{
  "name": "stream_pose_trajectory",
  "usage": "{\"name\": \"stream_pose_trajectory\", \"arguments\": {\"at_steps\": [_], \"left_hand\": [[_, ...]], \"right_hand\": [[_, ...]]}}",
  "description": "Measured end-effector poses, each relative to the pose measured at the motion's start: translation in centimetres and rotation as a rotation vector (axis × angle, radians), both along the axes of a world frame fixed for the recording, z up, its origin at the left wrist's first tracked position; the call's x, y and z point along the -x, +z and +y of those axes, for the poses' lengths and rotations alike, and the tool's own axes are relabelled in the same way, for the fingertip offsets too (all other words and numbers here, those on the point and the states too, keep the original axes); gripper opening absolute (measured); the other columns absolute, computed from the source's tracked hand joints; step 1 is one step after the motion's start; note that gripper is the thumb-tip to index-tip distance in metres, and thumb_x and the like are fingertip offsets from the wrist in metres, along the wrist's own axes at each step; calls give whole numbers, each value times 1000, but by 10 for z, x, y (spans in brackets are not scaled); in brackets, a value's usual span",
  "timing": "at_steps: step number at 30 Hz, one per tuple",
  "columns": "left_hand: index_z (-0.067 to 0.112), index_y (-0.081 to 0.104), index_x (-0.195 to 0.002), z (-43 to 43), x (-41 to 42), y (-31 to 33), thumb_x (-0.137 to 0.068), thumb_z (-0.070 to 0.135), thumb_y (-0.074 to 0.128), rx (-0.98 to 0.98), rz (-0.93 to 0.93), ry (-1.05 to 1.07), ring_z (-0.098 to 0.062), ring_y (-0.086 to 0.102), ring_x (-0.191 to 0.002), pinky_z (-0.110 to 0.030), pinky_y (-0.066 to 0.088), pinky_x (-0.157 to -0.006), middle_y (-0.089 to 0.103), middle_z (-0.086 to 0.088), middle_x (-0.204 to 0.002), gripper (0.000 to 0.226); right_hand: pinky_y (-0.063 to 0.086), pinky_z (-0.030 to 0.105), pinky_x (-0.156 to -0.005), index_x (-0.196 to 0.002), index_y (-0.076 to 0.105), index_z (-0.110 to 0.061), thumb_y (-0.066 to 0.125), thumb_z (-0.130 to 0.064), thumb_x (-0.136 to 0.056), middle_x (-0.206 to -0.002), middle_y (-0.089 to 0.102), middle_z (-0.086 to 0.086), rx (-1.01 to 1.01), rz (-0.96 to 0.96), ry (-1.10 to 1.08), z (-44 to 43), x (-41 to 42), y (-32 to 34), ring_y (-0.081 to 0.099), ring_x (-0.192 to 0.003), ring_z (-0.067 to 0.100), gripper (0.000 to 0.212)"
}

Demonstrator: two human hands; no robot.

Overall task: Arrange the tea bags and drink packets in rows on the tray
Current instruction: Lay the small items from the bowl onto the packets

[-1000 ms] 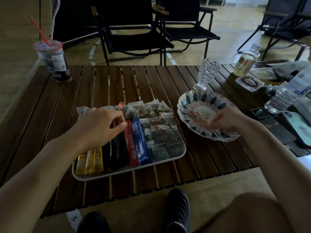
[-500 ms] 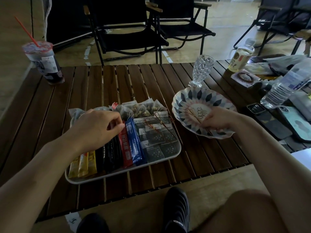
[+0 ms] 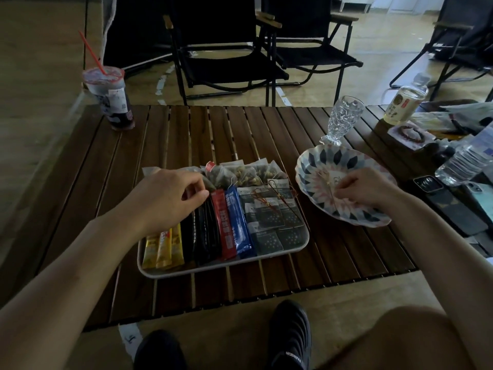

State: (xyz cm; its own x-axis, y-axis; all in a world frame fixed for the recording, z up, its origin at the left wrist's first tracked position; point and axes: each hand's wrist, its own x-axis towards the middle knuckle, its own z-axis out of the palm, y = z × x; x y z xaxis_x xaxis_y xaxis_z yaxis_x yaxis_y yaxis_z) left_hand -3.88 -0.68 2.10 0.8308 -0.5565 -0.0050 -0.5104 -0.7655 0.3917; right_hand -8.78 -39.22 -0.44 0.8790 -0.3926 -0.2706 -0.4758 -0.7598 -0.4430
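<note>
Dimly, left hand (image 3: 165,198) pinches black packets (image 3: 203,236), right hand (image 3: 366,188) pinches a string (image 3: 329,183); print unreadable.

On the one tray (image 3: 186,270) we count three yellow packets (image 3: 163,248), one red packet (image 3: 224,225) and one blue packet (image 3: 238,222). The black packets (image 3: 202,236) blur together (three or four, we cannot say). Of the overlapping grey square sachets (image 3: 269,217) we make out at least six. The mesh tea bags (image 3: 245,172) are too bunched to number. Beside the tray are one patterned plate (image 3: 346,156), one glass (image 3: 344,116) and two bottles (image 3: 405,102).
</note>
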Motion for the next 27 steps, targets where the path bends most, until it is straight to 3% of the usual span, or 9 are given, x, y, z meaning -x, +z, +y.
{"name": "stream_pose_trajectory", "arguments": {"at_steps": [3, 8, 15, 21, 27], "left_hand": [[40, 56, -90, 4, -1, 2, -92, 46, 51, 10, -26, 5, 0, 59, -77, -29, 51, -73, 60, 17, -81, 9], [36, 58, -93, 5, -2, 3, -94, 42, 53, 17, -38, 13, 4, 54, -74, -32, 44, -81, 54, 20, -78, 8], [34, 59, -95, 10, -4, 1, -94, 42, 53, 8, -50, 10, 5, 53, -76, -31, 46, -82, 53, 22, -80, 10], [33, 58, -94, 9, -4, 1, -95, 40, 54, 9, -63, 5, 7, 52, -75, -30, 42, -83, 51, 22, -79, 8], [33, 59, -95, 7, -5, -2, -93, 44, 52, 7, -62, 1, 5, 54, -75, -32, 45, -81, 53, 22, -79, 13]], "right_hand": [[48, 22, -61, -88, 69, -25, 78, -23, -82, -92, 68, -4, -56, -27, 11, 12, 1, 9, 64, -80, 11, 12], [58, 29, -73, -92, 72, -17, 74, -24, -83, -87, 73, -1, -205, 34, 241, 66, 8, 34, 71, -80, 15, 12], [45, 6, -52, -81, 74, -20, 75, -26, -84, -79, 71, -8, 4, 73, 425, 126, 6, 19, 66, -68, 1, 7], [60, 27, -71, -73, 75, -20, 72, -24, -86, -77, 72, -5, 171, 25, 456, 138, 3, 5, 66, -70, 4, 14], [59, 29, -67, -75, 73, -14, 73, -32, -85, -78, 70, -1, 204, 16, 461, 136, 8, 17, 65, -69, 7, 20]]}}
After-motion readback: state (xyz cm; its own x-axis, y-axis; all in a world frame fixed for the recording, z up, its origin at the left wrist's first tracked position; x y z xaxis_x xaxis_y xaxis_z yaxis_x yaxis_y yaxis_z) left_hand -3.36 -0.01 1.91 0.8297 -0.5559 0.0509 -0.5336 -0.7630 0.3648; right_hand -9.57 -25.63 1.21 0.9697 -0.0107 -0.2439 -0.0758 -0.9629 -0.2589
